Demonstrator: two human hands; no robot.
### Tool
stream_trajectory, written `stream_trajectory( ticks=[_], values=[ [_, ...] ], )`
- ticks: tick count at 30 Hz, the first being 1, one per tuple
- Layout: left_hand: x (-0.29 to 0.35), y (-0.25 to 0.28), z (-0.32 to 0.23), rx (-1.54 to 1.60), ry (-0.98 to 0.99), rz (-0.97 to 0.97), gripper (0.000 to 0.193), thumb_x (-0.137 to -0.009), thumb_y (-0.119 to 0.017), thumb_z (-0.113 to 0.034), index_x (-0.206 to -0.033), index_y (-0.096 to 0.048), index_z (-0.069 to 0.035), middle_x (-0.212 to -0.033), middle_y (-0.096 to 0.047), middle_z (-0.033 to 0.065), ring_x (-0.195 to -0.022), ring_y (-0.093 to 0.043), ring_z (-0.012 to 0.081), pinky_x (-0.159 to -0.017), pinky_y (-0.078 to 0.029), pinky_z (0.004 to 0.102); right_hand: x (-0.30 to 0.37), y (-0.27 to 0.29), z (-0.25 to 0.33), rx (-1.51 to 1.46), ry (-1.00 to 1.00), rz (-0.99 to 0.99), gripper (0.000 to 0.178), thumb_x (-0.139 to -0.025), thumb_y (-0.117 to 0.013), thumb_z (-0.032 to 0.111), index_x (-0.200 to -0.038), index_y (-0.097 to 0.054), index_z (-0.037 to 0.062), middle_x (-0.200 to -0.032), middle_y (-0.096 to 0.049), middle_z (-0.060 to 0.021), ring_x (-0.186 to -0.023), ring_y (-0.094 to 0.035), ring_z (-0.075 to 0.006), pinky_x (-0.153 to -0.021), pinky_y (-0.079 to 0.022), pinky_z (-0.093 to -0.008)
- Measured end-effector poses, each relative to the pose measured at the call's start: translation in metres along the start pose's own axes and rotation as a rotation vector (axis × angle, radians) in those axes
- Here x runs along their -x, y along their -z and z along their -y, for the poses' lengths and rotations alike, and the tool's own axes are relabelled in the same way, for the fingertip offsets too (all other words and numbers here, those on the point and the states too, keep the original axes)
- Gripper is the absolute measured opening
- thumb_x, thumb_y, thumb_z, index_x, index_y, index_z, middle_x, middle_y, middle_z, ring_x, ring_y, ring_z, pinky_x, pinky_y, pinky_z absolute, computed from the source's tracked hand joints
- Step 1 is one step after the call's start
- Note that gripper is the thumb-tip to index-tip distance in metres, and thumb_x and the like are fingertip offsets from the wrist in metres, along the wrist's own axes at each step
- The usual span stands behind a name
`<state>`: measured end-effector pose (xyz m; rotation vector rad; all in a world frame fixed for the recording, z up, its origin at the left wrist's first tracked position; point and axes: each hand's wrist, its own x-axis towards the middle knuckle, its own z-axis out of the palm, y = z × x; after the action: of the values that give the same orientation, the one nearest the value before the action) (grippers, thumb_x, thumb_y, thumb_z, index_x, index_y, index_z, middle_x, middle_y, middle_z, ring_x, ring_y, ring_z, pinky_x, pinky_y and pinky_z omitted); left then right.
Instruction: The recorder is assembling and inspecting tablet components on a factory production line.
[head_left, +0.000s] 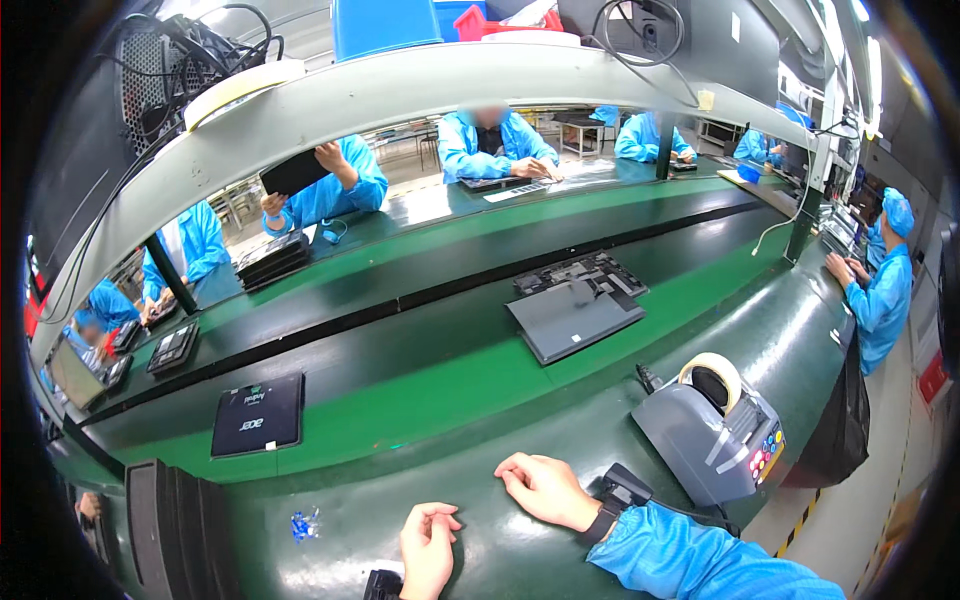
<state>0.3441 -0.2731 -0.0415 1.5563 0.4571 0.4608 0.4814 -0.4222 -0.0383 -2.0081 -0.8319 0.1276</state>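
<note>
- Your right hand (548, 490) is open and holds nothing: back turned up, fingers loosely bent and pointing left, over the near side of the green workbench (500, 572); you cannot tell whether it touches.
- Your left hand (428, 550) is open too, also unladen, lower and nearer you, its fingers pointing away and curling toward the right hand, well short of touching it.
- Your right forearm comes in from the lower right in a blue sleeve (690, 550), with a black wrist device (625, 487) at the cuff.
- Right of your right hand stands the grey tape dispenser (685, 440), a roll of pale tape (735, 385) seated in its top.
- Left of your left hand lies a small heap of blue and clear bits (304, 525) on the bench.
- Farther left is a stack of black slabs or trays (180, 530); you cannot tell which.
- On the shelf above, the red bin (475, 22) holds whitish plastic; the blue bin (385, 28) hides its inside from you.
- A dark bag (835, 435) hangs beyond the dispenser.
</note>
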Motion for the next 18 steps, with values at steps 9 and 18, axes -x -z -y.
stream_trajectory(
  ticks=[9,18],
  values=[
    [0.0003,-0.002,-0.0034,-0.016,0.026,-0.007,0.013,-0.092,-0.044,-0.001,-0.094,-0.056,-0.002,-0.072,-0.059,0.0043,-0.058,-0.047,0.005,-0.052,-0.037,0.0181,0.0003,0.0035,0.0012,0.023,0.01,0.019,0.013,-0.084,-0.056,0.019,-0.093,-0.06,0.0108,-0.073,-0.062,-0.0078,-0.071,-0.061,-0.0249,-0.064,-0.048,-0.0357],
    [0.0033,-0.0011,-0.0025,0.057,-0.039,0.042,0.013,-0.095,-0.046,-0.007,-0.098,-0.058,-0.005,-0.075,-0.057,-0.0004,-0.063,-0.047,0.0049,-0.059,-0.039,0.018,-0.0004,0.0044,0.0012,0.018,0.03,0.016,0.014,-0.084,-0.055,0.019,-0.094,-0.06,0.0106,-0.074,-0.063,-0.0084,-0.071,-0.061,-0.026,-0.064,-0.048,-0.037]
  ],
)
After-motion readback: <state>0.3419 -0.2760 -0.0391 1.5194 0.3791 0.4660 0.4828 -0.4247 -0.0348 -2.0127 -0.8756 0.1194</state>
